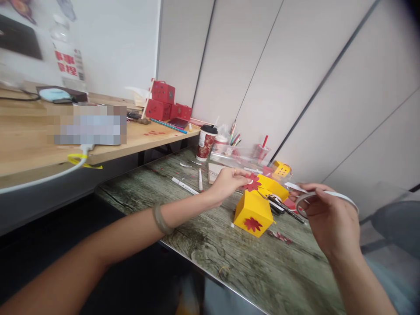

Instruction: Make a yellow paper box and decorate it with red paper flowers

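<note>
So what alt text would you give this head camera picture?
A person's left hand presses a red paper flower onto a yellow paper box while the right hand holds a roll of tape, over a cluttered grey wooden table.
</note>
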A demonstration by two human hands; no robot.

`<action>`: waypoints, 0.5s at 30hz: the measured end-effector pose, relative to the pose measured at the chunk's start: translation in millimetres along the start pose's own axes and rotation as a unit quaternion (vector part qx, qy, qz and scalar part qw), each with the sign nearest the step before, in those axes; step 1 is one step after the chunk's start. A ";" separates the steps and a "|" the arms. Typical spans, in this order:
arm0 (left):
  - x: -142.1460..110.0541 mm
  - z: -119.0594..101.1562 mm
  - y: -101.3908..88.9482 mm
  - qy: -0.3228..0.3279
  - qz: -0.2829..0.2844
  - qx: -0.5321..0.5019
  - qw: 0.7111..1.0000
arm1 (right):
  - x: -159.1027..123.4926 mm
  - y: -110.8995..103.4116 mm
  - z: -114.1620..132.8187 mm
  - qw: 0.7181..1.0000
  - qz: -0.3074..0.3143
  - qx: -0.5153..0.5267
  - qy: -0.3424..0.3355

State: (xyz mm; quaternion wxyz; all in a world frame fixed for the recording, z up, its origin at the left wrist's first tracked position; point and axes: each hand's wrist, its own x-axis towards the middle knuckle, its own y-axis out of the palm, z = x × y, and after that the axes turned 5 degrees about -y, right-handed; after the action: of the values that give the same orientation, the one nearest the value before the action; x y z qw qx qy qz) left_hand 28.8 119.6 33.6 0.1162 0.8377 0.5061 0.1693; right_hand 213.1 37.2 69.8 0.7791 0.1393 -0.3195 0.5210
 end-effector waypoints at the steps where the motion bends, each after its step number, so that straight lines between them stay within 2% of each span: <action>1: 0.2 0.7 -0.3 0.002 0.004 0.002 1.000 | -0.3 0.1 0.8 1.000 0.002 0.009 0.008; 5: -1.0 1.7 -0.7 0.011 0.018 0.010 1.000 | -1.9 1.3 0.6 0.999 0.024 0.017 0.032; 8: -3.2 0.6 0.5 0.009 0.021 0.009 1.000 | 1.3 -2.5 -6.4 0.998 0.044 -0.020 0.048; 11: -4.0 -0.5 1.8 0.001 0.023 0.003 1.000 | 6.7 -13.4 -18.7 0.989 0.075 -0.105 0.068; 15: -3.2 -0.1 2.3 -0.004 0.031 -0.002 1.000 | 13.2 -33.6 -36.3 0.960 0.132 -0.237 0.066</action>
State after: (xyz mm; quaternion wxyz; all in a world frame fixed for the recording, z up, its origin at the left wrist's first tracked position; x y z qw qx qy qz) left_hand 29.2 115.8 34.0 0.1141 0.8533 0.4794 0.1706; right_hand 259.5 52.6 54.7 0.7333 -0.1281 -0.3973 0.5367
